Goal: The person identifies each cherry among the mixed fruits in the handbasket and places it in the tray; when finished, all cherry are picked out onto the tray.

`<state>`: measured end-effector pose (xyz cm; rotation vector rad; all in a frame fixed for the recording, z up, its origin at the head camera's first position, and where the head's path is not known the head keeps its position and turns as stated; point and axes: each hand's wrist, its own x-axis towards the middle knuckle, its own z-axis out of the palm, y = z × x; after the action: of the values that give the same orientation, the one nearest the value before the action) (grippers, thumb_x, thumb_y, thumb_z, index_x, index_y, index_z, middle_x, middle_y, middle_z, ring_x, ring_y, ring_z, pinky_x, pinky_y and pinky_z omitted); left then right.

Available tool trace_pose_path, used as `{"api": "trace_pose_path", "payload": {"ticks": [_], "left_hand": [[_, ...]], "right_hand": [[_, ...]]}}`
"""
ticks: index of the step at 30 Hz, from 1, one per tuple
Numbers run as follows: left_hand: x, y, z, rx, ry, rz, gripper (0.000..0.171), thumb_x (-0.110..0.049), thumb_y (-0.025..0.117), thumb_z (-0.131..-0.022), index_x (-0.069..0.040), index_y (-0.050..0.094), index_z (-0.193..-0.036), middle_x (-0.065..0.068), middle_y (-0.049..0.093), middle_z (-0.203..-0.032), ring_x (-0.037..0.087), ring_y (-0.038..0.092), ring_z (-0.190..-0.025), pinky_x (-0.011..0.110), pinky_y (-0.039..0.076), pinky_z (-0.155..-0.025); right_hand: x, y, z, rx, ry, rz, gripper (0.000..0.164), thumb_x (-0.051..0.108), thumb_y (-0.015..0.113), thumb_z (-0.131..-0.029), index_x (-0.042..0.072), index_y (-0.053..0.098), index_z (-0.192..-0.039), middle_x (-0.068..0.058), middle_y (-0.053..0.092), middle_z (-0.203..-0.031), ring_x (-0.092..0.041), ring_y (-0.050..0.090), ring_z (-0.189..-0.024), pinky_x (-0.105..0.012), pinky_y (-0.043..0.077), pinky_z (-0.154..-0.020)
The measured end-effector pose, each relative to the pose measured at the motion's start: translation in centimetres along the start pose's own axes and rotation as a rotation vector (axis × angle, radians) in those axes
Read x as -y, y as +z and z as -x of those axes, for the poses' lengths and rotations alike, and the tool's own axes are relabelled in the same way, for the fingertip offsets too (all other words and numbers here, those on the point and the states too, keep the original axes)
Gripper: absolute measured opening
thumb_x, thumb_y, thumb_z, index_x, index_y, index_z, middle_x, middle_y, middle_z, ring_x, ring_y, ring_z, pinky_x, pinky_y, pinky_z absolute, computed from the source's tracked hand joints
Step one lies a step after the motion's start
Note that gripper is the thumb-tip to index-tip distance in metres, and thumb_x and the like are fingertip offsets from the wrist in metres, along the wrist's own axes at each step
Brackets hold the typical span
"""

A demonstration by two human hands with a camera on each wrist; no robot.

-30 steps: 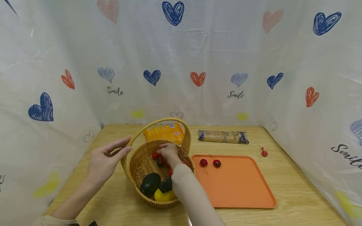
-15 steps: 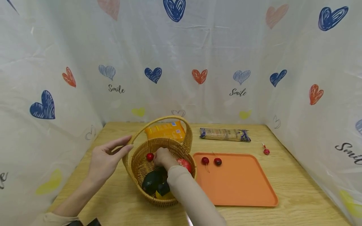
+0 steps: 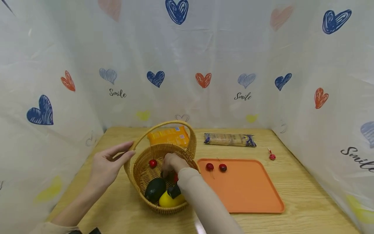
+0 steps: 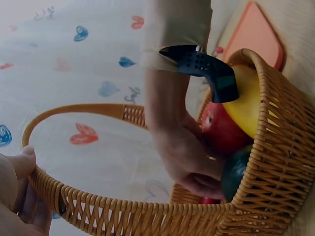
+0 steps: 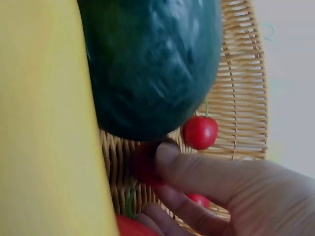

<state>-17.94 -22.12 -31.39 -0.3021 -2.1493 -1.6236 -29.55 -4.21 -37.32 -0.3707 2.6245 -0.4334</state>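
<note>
My left hand [image 3: 106,167] pinches the side of the tall handle [image 3: 159,125] of a wicker basket [image 3: 163,211]. Inside that basket, my right hand [image 3: 173,162] reaches down, and its thumb and fingers pinch a dark red cherry [image 5: 146,160]. Another cherry [image 5: 201,132], bright red with a green stem, lies close by against the wicker. A dark green avocado [image 3: 155,190] and a yellow fruit [image 3: 169,200] fill the near part. Beside them sits a round red fruit [image 4: 224,129], mostly covered by my right arm in the head view. Part of one more red cherry [image 5: 199,199] shows behind my right fingers.
An orange tray [image 3: 248,191] right of the basket bears two cherries [image 3: 223,167]. Behind stand an orange packet [image 3: 169,136] and a long pack of noodles [image 3: 230,139]. A red lollipop [image 3: 272,156] lies at the far right. Heart-printed curtains [image 3: 187,48] enclose the table.
My right hand has gone deeper into the basket, away from the bright red cherry on its left, which now shows separately. My left hand keeps its grip on the handle.
</note>
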Motion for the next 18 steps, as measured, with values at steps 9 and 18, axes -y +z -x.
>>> {"api": "trace_pose_path", "payload": {"ticks": [9,18], "left_hand": [[-0.1,-0.4,0.8,-0.004,-0.026,-0.053,0.035,-0.015,0.069,-0.088,0.002,0.065,-0.118,-0.011,0.068,-0.106,0.0,0.061,-0.1,0.015,0.048,-0.085],[-0.4,0.1,0.4,-0.008,-0.017,-0.064,0.036,-0.018,0.069,-0.088,0.001,0.065,-0.119,-0.01,0.067,-0.107,-0.001,0.06,-0.101,0.015,0.049,-0.084]], "right_hand": [[-0.5,1.0,0.0,0.001,-0.09,-0.051,0.012,0.011,0.078,-0.078,0.018,0.068,-0.077,0.004,0.059,-0.076,-0.011,0.055,-0.067,-0.024,0.048,-0.058],[-2.2,0.1,-0.6,0.03,-0.224,-0.776,0.017,0.002,0.065,-0.088,0.002,0.068,-0.105,-0.007,0.065,-0.092,-0.029,0.066,-0.087,-0.039,0.056,-0.081]]}}
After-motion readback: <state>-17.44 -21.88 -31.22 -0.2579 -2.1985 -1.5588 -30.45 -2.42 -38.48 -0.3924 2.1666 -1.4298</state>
